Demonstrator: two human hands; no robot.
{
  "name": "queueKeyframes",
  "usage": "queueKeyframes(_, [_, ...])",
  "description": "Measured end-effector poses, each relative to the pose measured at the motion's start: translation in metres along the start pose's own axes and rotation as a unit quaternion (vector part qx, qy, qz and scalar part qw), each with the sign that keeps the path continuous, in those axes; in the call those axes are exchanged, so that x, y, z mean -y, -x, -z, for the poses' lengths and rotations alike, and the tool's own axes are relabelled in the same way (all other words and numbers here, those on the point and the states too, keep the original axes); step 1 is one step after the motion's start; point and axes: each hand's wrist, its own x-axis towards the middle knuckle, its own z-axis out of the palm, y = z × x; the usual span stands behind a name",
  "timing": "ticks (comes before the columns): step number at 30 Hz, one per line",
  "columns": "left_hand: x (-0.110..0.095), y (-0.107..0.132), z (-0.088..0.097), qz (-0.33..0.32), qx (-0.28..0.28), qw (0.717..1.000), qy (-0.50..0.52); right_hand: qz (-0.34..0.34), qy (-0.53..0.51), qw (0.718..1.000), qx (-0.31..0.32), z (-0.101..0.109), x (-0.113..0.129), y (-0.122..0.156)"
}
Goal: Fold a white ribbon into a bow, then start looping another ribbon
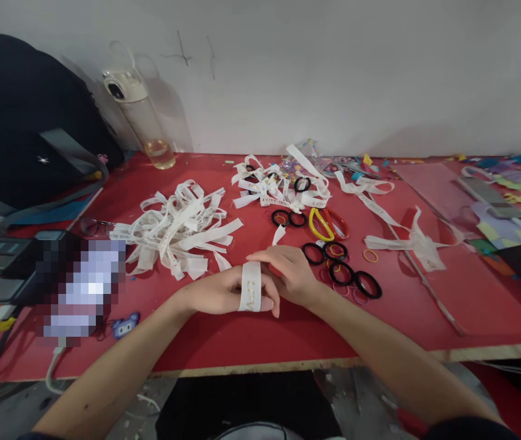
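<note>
A white ribbon [251, 286] with gold lettering is looped around the fingers of my left hand [217, 290], which is curled closed on it. My right hand [291, 274] rests against the left, its fingers closed over the top of the loop where the ribbon runs in under them. Its fingertips are partly hidden. A short white ribbon end [279, 234] shows just beyond the right hand. To the left lies a loose heap of white ribbons [182, 229]. Black hair ties [342, 272] lie close to my right wrist.
Behind the hands are tied ribbon pieces [274, 186] and yellow and red-handled scissors [321, 226]. More ribbon [425, 241] lies right. A clear bottle [144, 116] stands by the wall. At left are a dark bag [17, 116] and a blurred-out phone [84, 287] with a cable.
</note>
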Motion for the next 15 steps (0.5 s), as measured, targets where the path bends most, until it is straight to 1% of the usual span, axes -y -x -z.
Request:
queueKeyframes(5, [0.0020, -0.0004, 0.0007, -0.005, 0.009, 1.000, -0.008, -0.001, 0.001, 1.000, -0.001, 0.0005, -0.0006, 0.0006])
queueKeyframes(15, [0.0014, -0.0011, -0.0006, 0.003, 0.002, 1.000, -0.021, 0.002, -0.001, 1.000, -0.002, -0.0003, -0.0006, -0.0003])
